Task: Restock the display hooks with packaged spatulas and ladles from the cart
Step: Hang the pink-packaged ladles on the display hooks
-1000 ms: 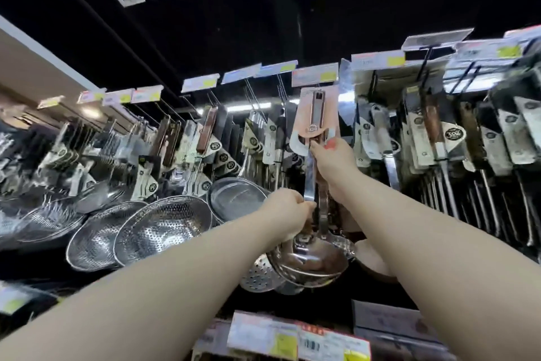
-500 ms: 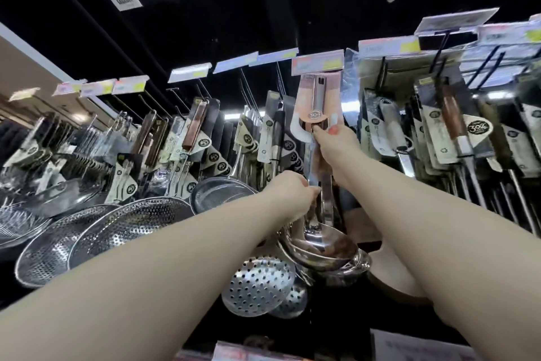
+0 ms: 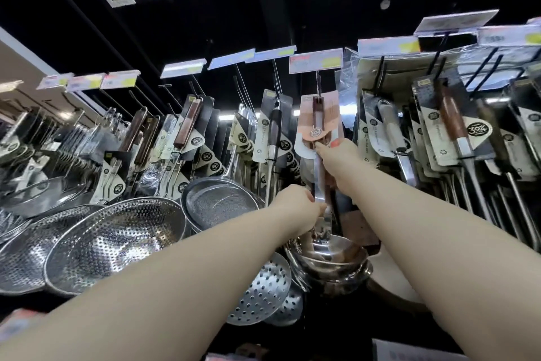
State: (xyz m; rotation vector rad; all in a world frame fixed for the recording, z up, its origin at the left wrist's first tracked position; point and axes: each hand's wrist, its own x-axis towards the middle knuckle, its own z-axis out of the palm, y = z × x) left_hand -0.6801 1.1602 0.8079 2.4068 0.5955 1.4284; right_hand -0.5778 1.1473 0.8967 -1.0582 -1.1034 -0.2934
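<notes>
Both arms reach up toward a crowded wall of hanging kitchen tools. The right hand (image 3: pixel 336 157) is highest, its thumb and fingertips pinched on the lower edge of a pink card (image 3: pixel 317 117) wrapped round the handle of a steel ladle (image 3: pixel 319 182). The left hand (image 3: pixel 295 205) is lower down, its fingers curled around the ladle's shiny shaft just above the bowl (image 3: pixel 336 249). The ladle hangs upright in the middle of the display, and the top of its card sits on a thin metal hook (image 3: pixel 318 84) under a pale price tag (image 3: pixel 315 60). Whether the card is threaded fully onto the hook cannot be told. The bowl rests against other ladle bowls stacked beneath and behind it. To the lower left of these bowls hangs a flat skimmer (image 3: pixel 260 290) full of round holes. Further left, two big perforated colanders (image 3: pixel 117 246) lean side by side, and a round mesh strainer (image 3: pixel 219 202) sits just above and to the right of them, near the left hand. To the right of the ladle, rows of packaged spatulas (image 3: pixel 450 123) with wooden and pale handles hang on black hooks in cream and dark card sleeves. More price tags run in a line over the whole display, under a dark ceiling.
</notes>
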